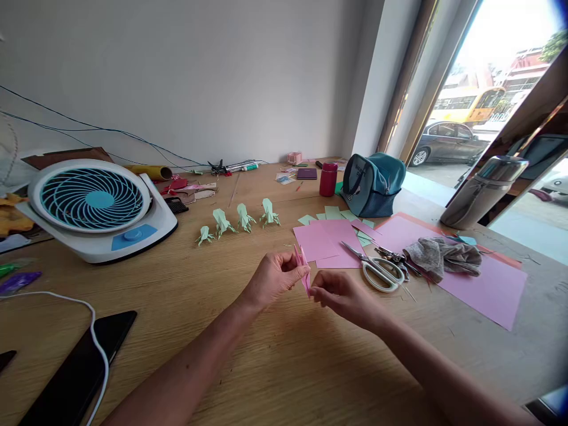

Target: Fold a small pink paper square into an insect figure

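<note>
Head view, pink folded paper [304,269] pinched between left hand [276,278], right hand [339,296]

Both bare forearms reach forward low above the table [177,307], converging. The left hand [275,278] and right hand [344,297] nearly meet, fingertips pinched together.

Head-worn camera looks forward and down over wooden desk [288,367], facing wall [199,71] and window [488,89]; left hand [275,278], right hand [344,296] close, lower centre.
</note>
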The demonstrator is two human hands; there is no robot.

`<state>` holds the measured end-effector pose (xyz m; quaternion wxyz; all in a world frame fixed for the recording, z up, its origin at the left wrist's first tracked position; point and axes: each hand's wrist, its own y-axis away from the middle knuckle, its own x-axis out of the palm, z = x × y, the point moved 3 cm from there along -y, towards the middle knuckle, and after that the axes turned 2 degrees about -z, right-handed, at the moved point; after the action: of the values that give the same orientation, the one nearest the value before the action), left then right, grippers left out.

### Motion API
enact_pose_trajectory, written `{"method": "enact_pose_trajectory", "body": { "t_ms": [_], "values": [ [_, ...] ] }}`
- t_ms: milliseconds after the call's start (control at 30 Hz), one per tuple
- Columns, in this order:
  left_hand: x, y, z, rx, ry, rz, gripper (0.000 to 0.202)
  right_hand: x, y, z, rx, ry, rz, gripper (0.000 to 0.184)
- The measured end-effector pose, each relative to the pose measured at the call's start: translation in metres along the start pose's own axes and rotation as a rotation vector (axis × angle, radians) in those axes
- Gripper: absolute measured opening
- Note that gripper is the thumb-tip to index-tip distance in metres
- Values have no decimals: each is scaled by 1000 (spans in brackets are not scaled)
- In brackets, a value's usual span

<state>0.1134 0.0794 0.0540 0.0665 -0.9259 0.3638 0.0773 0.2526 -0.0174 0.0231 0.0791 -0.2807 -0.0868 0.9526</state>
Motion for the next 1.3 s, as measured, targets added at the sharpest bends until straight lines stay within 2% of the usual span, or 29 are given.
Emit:
{"method": "enact_pose_trajectory", "body": {
  "t_ms": [100,167,233,367,467,567,667,733,800,833,900,967,1033,1133,1300],
  "values": [
    [-5,-5,3,-6,39,-23,35,-43,3,-15,-3,272,-174,18],
    [-10,-8,5,-16,70,-18,36,-70,7,-32,37,434,-323,17],
    [-15,-9,7,-29,92,5,35,-86,13,-53,74,540,-382,20],
    [-25,-10,10,-51,95,45,30,-92,26,-94,120,903,-342,28],
    [-29,-10,10,-75,97,44,30,-96,30,-112,214,978,-342,32],
    [-29,-10,11,-81,118,43,32,-101,31,-116,287,1004,-283,34],
    [-28,-10,9,-74,135,50,33,-103,31,-105,285,1014,-269,36],
    [-29,-9,6,-60,144,46,33,-99,32,-92,303,939,-301,36],
    [-29,-7,1,-41,157,43,32,-90,32,-74,248,715,-345,36],
    [-30,-7,-1,-32,159,37,31,-82,32,-65,213,568,-318,35],
    [-30,-5,-4,-26,151,15,30,-62,31,-50,161,298,-181,35],
    [-30,-3,-6,-32,128,-17,29,-39,33,-39,196,48,36,38],
    [-30,-1,-7,-32,113,-43,27,-21,36,-29,207,-153,168,45],
    [-28,2,-10,-25,114,-69,27,-4,42,-20,238,-272,298,53],
    [-28,4,-14,-67,125,-149,24,2,52,-12,301,-272,370,64]
  ]
}}
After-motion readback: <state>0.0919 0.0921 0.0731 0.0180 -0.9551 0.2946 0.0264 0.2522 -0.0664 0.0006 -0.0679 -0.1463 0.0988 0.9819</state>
